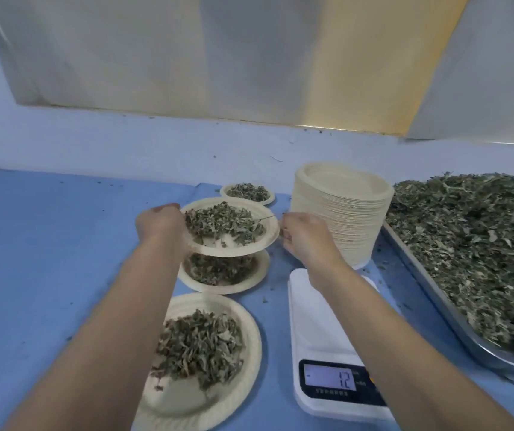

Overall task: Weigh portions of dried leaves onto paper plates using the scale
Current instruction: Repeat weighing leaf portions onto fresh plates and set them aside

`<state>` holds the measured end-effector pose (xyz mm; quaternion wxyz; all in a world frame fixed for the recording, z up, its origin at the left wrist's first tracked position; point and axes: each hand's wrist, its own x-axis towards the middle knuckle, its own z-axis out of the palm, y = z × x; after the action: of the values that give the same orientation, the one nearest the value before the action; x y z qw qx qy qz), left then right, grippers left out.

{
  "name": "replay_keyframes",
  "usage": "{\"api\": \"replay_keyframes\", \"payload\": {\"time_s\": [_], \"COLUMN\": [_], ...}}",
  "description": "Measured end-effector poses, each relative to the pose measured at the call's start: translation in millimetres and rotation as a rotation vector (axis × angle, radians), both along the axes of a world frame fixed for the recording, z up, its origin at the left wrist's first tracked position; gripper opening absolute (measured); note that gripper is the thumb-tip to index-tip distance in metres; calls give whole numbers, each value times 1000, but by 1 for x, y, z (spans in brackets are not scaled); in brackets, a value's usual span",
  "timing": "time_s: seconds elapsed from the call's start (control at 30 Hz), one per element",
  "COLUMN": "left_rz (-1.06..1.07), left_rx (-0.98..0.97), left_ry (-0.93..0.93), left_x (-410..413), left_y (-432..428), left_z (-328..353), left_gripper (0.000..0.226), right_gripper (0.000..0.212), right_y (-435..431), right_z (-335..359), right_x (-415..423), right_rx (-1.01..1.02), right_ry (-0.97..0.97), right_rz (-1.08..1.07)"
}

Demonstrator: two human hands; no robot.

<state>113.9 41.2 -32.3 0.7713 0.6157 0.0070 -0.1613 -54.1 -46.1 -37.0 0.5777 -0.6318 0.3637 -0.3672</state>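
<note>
A paper plate point(265, 241) heaped with dried leaves hangs in the air above another filled plate point(251, 281). My left hand point(160, 223) grips its left rim and my right hand point(303, 237) grips its right rim. A third filled plate point(243, 384) lies nearest me, and a small filled plate point(227, 191) sits farthest back. The white scale point(321, 309) stands bare under my right forearm, its display point(336, 377) reading 12 with a minus sign.
A tall stack of unused paper plates point(342, 219) stands behind the scale. A metal tray point(429, 284) heaped with dried leaves fills the right side. The blue table point(47, 244) carries scattered leaf crumbs. A wall rises behind.
</note>
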Motion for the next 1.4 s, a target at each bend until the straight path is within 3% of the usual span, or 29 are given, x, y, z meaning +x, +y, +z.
{"api": "replay_keyframes", "payload": {"time_s": [0.07,0.13,0.23,0.37,0.43,0.47,0.53,0.7,0.87,0.97,1.1,1.4], "left_rz": [70,108,105,-6,-86,-138,-222,-295,-176,-110,7,-161], "left_rx": [-29,-69,-173,-138,-115,-91,-45,65,-40,-147,-263,-243], "left_ry": [38,93,199,164,159,164,175,153,197,272,399,344], "left_x": [14,29,48,77,94,101,113,140,168,172,176,187], "left_y": [2,1,1,-4,-6,-7,-8,-20,-53,-75,-99,-134], "left_z": [1,1,4,-3,-7,-10,-16,-27,-38,-43,-50,-66], "left_gripper": [25,27,23,21,5,3,11,11,18,35,38,36], "right_gripper": [9,19,2,10,3,13,27,21,20,13,15,15], "right_y": [2,4,-1,-16,-24,-29,-41,-62,-74,-81,-94,-106], "right_z": [-1,1,-1,-7,-7,-7,-7,-8,-9,-10,-11,-11], "right_x": [19,39,71,108,126,135,152,180,185,181,176,192], "right_rx": [165,344,429,488,489,469,411,318,422,449,479,452], "right_ry": [-31,-74,-84,-98,-100,-91,-53,-18,-191,-244,-278,-298], "right_rz": [119,222,201,128,111,102,69,31,60,58,36,50]}}
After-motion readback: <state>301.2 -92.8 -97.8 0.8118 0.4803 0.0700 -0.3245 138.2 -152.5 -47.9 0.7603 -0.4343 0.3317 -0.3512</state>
